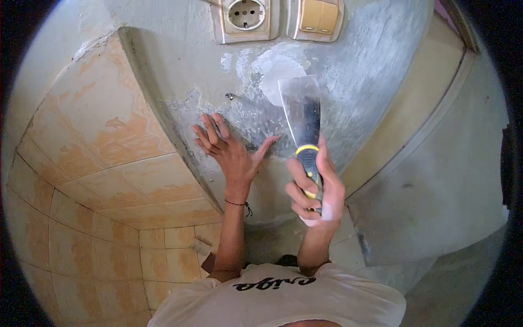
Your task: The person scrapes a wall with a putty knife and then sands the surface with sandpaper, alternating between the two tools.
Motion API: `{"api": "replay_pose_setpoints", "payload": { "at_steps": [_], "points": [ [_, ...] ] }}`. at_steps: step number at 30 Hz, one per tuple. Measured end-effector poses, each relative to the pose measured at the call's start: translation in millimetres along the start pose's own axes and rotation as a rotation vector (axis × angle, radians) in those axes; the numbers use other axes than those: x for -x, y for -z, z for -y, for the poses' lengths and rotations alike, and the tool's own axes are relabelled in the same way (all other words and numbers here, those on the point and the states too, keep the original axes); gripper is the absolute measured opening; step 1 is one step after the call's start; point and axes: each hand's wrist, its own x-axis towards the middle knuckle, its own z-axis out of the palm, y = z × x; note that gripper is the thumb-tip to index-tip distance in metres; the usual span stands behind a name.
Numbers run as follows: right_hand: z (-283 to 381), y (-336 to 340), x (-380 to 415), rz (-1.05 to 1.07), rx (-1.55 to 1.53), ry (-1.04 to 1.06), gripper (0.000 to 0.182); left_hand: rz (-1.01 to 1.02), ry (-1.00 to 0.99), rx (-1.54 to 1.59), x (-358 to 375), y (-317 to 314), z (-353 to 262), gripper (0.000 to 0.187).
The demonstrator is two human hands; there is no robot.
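A putty knife (300,106) with a wide metal blade and a dark grip with yellow bands is held in my right hand (318,188), fingers wrapped round the handle. Its blade points up the wall and overlaps a pale smooth patch (280,71) of filler in this view. White residue shows on the heel of my right hand. Fingers spread, my left hand (231,150) rests at the rough, scraped grey wall (256,117), left of the knife. A small metal hook or screw (229,96) sticks out of the wall just above my left fingers.
Above the patch are a power socket (246,15) and a double light switch (318,17). Orange-patterned tiles (103,109) form a raised edge on the left. A pale panel (419,103) stands to the right. Floor tiles (180,264) show below.
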Motion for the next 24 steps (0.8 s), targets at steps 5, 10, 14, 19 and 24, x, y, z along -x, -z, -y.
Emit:
{"api": "replay_pose_setpoints", "payload": {
  "at_steps": [5,10,14,19,24],
  "points": [
    [-9.2,12.1,-21.3,-0.039,0.128,-0.02,0.044,0.034,0.012,0.008,3.0,-0.6,0.5,0.137],
    [-1.0,8.3,2.5,0.103,0.057,0.003,0.044,0.01,-0.003,0.012,0.3,0.8,-0.6,0.135],
    [-15.8,24.2,-33.4,0.012,0.066,-0.011,0.043,0.033,0.008,-0.006,4.9,-2.2,1.9,0.134],
    [-6.9,10.7,-4.5,0.036,0.013,-0.003,0.043,0.017,-0.01,-0.002,2.1,0.4,0.9,0.134],
    [-15.9,14.1,-21.5,-0.027,0.115,0.026,0.043,0.031,0.014,-0.015,2.3,-1.3,1.2,0.134]
  ]
}}
